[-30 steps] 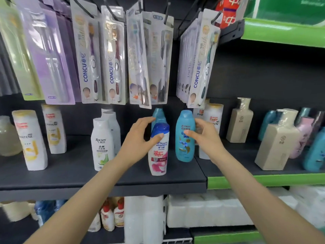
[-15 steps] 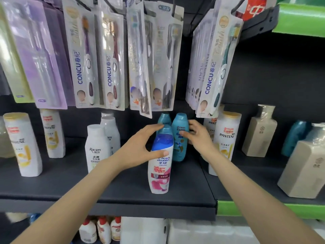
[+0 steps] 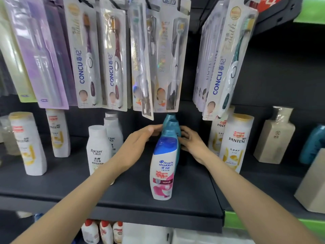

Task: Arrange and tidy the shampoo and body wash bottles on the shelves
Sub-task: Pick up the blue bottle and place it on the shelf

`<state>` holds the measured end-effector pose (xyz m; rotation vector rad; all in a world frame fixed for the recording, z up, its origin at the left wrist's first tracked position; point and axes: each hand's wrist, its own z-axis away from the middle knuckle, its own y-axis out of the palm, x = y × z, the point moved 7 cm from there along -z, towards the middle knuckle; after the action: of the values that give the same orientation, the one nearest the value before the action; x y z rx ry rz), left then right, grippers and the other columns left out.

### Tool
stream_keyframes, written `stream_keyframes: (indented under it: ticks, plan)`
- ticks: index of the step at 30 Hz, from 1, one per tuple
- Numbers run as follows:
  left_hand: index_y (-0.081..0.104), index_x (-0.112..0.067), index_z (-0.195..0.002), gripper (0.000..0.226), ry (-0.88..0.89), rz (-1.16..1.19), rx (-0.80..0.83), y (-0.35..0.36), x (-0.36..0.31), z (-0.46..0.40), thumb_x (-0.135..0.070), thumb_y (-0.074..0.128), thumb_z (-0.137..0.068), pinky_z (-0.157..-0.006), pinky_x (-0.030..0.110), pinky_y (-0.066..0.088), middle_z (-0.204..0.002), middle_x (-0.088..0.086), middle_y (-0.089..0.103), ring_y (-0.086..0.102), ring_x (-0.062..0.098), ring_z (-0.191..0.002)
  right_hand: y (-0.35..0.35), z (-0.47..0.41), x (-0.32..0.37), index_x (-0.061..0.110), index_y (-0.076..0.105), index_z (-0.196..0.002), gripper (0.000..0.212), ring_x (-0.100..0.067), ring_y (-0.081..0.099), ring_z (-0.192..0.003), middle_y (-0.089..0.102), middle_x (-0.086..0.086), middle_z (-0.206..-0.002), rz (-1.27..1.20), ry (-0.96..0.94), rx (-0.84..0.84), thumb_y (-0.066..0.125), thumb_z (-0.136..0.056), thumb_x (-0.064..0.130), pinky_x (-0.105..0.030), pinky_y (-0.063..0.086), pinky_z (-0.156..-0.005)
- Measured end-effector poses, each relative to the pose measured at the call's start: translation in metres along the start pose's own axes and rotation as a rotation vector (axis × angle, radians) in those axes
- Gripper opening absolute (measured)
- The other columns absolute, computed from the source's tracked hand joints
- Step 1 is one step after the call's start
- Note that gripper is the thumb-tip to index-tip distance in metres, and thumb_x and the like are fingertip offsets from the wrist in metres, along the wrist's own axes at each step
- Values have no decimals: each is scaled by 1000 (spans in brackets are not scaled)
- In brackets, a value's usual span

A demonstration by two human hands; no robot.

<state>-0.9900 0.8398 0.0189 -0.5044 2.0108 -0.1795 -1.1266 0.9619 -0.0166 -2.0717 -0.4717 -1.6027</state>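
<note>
A white Head & Shoulders bottle (image 3: 163, 170) with a blue cap stands upright mid-shelf on the dark shelf (image 3: 123, 199). Directly behind it, teal bottles (image 3: 172, 128) stand in a row, mostly hidden by it. My left hand (image 3: 139, 147) reaches in from the left, its fairly straight fingers touching the left side of a teal bottle. From the right, my right hand (image 3: 192, 145) has its fingers curled round the same teal bottle.
Hanging toothbrush packs (image 3: 112, 59) dangle low just above my hands. White Raclen bottles (image 3: 99, 148) stand left of my left arm, Pantene bottles at far left (image 3: 26, 143) and right (image 3: 235, 143), beige bottles (image 3: 274, 136) farther right. Small bottles (image 3: 102, 231) sit on the shelf below.
My right hand moved the teal bottle left into line behind the Head & Shoulders bottle. My left hand left that bottle's cap and reached back to the teal ones. The view moved closer.
</note>
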Motion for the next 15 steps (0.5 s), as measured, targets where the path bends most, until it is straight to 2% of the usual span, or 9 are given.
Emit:
stream_keyframes:
  ticks: [2,4,8,15]
  plan:
    - [57,-30,-121,28,0,-62,-67,-7,2,-7,-22,39,-100,-98,22,43,-116,-13,64,57,-4,-110,0,0,1,13,48,-131,41,-18,60,-100,60,-5,-113,26,3,5,57,-92,4,-33,50,-86]
    - [60,-27,-118,28,15,-152,-58,-7,2,-14,-16,48,-96,-96,21,45,-113,-9,66,59,-2,-107,-1,-1,2,15,49,-130,41,-21,60,-102,59,-4,-110,68,6,-4,58,-92,6,-32,51,-83]
    - [64,-20,-115,27,42,-192,-28,-1,1,-22,-14,60,-89,-91,21,49,-106,-3,70,63,4,-99,-4,-4,3,18,52,-126,37,-28,58,-110,60,-12,-117,148,-1,-10,58,-92,8,-41,51,-88]
    - [65,-29,-103,25,61,-168,-36,0,1,-29,-13,67,-84,-88,25,51,-99,-1,70,66,10,-91,-4,-5,-1,19,50,-131,40,-29,58,-111,57,-11,-120,162,12,-40,57,-93,11,-46,53,-91]
